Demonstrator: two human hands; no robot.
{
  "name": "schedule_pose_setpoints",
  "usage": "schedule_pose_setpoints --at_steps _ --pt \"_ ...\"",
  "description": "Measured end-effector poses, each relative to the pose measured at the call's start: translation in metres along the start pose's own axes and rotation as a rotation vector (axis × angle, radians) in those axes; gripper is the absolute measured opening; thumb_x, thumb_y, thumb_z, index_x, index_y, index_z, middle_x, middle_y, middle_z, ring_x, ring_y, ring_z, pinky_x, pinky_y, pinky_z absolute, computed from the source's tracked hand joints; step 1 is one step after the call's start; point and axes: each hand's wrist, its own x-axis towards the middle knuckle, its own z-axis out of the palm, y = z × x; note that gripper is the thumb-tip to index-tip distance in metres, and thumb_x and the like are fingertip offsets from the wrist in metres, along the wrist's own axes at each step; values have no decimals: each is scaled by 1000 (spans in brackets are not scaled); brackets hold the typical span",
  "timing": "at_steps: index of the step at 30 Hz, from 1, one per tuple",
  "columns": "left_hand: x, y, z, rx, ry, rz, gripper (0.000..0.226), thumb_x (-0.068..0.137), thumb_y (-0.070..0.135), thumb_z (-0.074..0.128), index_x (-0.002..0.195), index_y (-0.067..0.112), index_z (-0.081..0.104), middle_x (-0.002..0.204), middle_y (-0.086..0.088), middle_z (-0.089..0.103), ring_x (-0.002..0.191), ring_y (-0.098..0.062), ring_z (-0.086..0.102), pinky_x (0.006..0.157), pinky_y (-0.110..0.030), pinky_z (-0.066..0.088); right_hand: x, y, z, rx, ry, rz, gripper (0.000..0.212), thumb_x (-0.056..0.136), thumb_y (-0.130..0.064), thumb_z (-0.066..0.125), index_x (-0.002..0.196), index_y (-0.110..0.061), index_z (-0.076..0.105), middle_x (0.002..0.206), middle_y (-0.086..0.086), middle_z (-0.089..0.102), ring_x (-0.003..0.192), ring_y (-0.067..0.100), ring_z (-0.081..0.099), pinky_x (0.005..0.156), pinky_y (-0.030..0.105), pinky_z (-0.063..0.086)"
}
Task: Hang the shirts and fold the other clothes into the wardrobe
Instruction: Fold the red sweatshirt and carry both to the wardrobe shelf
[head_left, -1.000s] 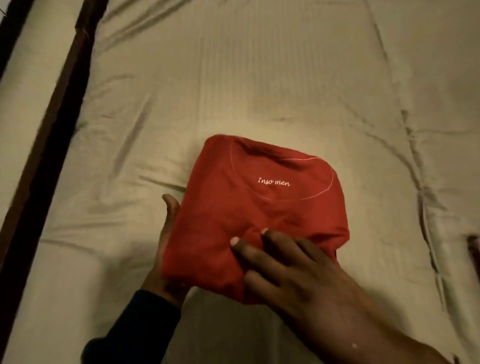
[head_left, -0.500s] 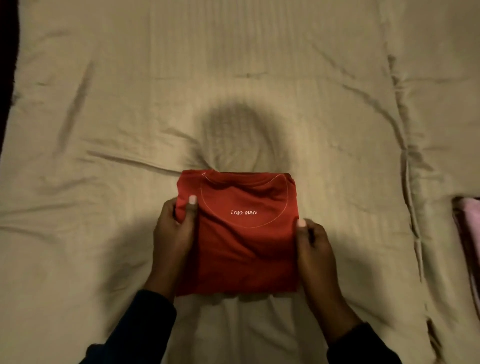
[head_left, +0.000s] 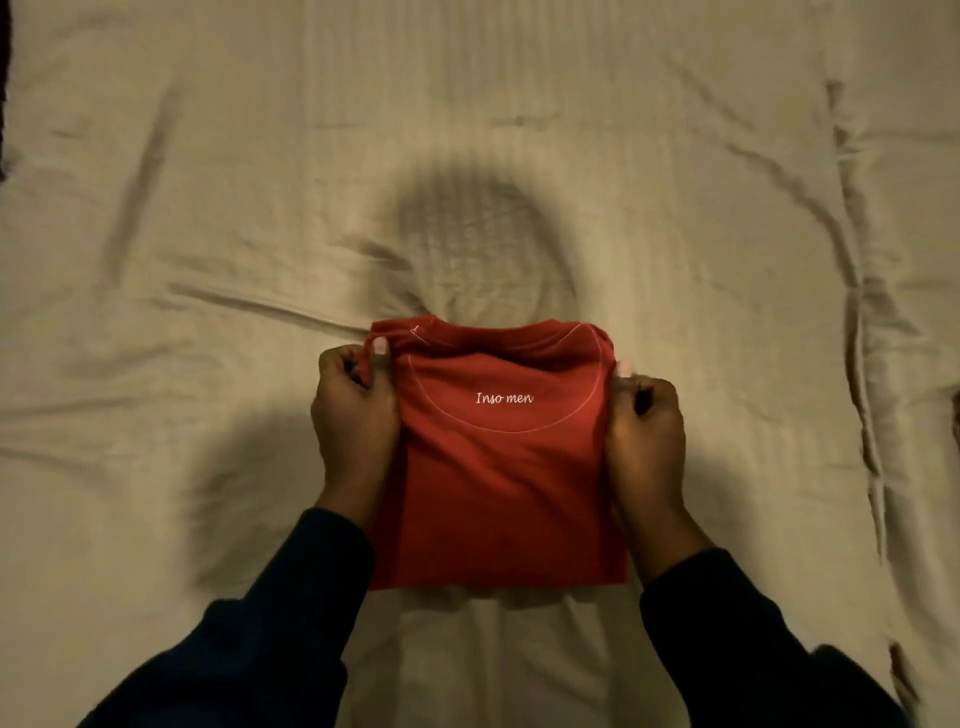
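Folded red shirt (head_left: 501, 467) between left hand (head_left: 356, 421) and right hand (head_left: 644, 441).

I record a red folded garment (head_left: 504, 467) with white lettering and a thin white stitched curve, on a beige, faintly striped bedsheet (head_left: 208, 208); sleeves (head_left: 270, 639) dark navy.

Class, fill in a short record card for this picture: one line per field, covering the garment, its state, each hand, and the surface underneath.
garment: red top, white lettering "Inso men" inside a stitched neckline curve
state: folded into a compact rectangle, collar edge away from the person
left hand: grips the garment's left edge, thumb on top
right hand: grips the right edge, thumb on top
sleeves: dark, long
surface: beige bed sheet, creased, with a shadow beyond the garment
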Motion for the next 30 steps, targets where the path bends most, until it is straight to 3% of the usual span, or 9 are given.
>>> schedule_pose_setpoints --at_steps 3,5,8,11,14,21,23,27,30 --pt "-6 7 -8 71 -88 -62 48 91 66 52 110 22 52 93 7 59 87 -15 56 78 -31 42 -8 -10 -5 -79 -64 -19 36 98 -55 47 97 -20 56 91 -2 63 82 17 59 73 32 43" --pt "-5 7 -14 -56 -249 -161 56 85 67 60 114 19 55 95 7 64 90 -14 63 80 -30 49 -8 -12 -15 -29 -217 31 34 93 -56 56 103 -23 56 93 -7 64 85 10 62 75 29 47" --pt "-2 6 -24 -353 -570 -254 52 84 50 68 120 11 66 105 -7 76 96 -20 74 72 -25 59 -4 -12 -33 151 -559 114 30 91 -30 71 117 -18 62 109 3 73 99 18 71 88 30 56" --pt "-8 4 -31 -478 -758 -237 51 88 42 62 129 12 62 119 -9 72 111 -24 69 87 -30 59 -4 -7 -46 364 -702 135 32 94 -10 64 126 -10 63 117 10 73 108 23 70 92 32 57" --pt "-35 7 -31 -447 -693 -162 46 88 45 56 125 19 63 116 -3 74 108 -19 70 85 -27 59 -16 3 -59 484 -733 152 38 96 -10 60 133 -13 57 123 9 70 113 22 67 95 33 55" --pt "-119 31 -27 -321 -341 -21 41 83 58 59 100 22 70 90 10 77 93 -11 71 83 -29 51 -47 26 -118 393 -566 84 37 90 -31 71 125 -27 62 117 -7 73 108 11 69 97 36 54" --pt "-156 41 -23 -350 -361 17 39 83 60 67 99 25 72 93 13 77 91 -8 72 85 -32 52 -46 27 -155 370 -536 38 33 90 -33 70 122 -28 62 114 -9 73 105 8 69 93 30 56" --pt "-234 45 3 -390 -467 -60 87 47 82 78 110 23 72 106 1 77 97 -16 74 89 -35 59 -35 48 -238 346 -486 -11 28 91 -30 68 118 -24 64 112 -6 74 106 11 69 96 32 53" --pt "-294 39 39 -435 -496 -135 75 50 74 84 111 32 73 108 7 76 105 -15 71 105 -45 50 -26 79 -296 325 -460 -13 34 91 -36 69 123 -24 63 117 -6 73 112 12 67 100 37 49"
